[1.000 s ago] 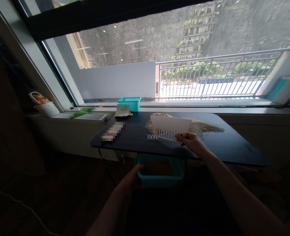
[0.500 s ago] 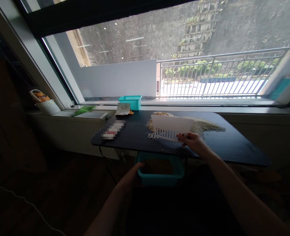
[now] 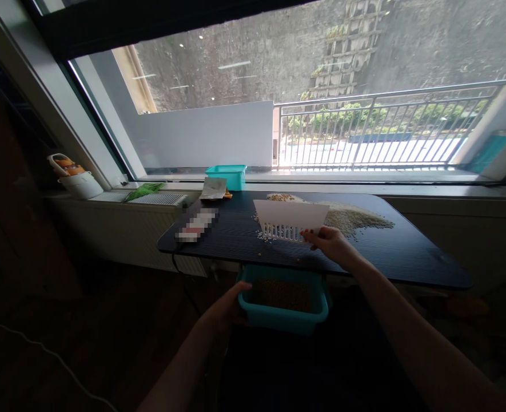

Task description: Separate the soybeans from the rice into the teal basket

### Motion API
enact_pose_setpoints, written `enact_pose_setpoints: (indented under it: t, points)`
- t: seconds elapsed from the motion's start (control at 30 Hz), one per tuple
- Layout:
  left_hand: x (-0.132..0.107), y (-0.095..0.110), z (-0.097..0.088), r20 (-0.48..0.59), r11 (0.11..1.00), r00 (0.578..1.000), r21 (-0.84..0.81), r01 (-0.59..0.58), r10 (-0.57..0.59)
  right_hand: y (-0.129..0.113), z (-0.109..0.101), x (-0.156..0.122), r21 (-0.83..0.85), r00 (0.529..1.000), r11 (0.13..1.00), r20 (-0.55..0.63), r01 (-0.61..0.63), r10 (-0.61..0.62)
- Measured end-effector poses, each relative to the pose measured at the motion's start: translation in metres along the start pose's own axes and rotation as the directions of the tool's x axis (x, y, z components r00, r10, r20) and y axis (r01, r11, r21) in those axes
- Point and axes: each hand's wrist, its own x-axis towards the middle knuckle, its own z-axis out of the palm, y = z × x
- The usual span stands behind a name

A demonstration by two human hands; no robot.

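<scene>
My right hand (image 3: 326,245) is closed on the lower right corner of a white slotted panel (image 3: 293,213), a flat sheet with a row of openings along its lower edge. The panel is tilted above the dark table and partly hides a spread of pale grains (image 3: 355,218) and some yellowish kernels (image 3: 281,197). My left hand (image 3: 231,302) grips the left rim of a teal plastic bin (image 3: 278,317), thumb over the top and other fingers mostly hidden. Brownish grains (image 3: 282,293) lie inside the bin, which sits below the table's front edge.
The dark table (image 3: 390,252) stands against the window. At its back left are another teal bin (image 3: 233,176) and a paper packet (image 3: 213,189). A blurred-out flat item (image 3: 196,225) lies on the left. Beyond it, a white basket (image 3: 81,184) and green netting (image 3: 145,191) rest on the radiator.
My right hand and the panel have shifted slightly left. The bin in my left hand has moved a little to the right and down. Small pieces now lie near the table's front edge.
</scene>
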Motion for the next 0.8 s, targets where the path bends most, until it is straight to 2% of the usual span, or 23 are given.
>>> enact_pose_setpoints:
  t: [0.17, 0.33, 0.57, 0.8]
  points:
    - [-0.002, 0.007, 0.007, 0.034, 1.000, 0.999, -0.021, -0.004, 0.005, -0.001, 0.005, 0.004, -0.054, 0.999, 0.999, 0.048, 0.004, -0.001]
    - [-0.008, 0.015, -0.001, 0.058, 1.000, 0.998, -0.004, 0.001, -0.001, -0.001, -0.002, -0.002, -0.064, 0.991, 0.997, 0.134, 0.038, -0.029]
    - [-0.018, 0.018, -0.013, 0.063, 0.999, 0.998, 0.043, -0.001, -0.002, 0.000, -0.018, -0.009, -0.062, 1.000, 0.998, -0.023, 0.007, -0.009]
    - [-0.010, 0.010, 0.003, 0.098, 0.999, 0.995, 0.049, 0.009, -0.014, 0.022, -0.053, -0.070, -0.197, 0.978, 0.980, -0.206, -0.016, -0.025]
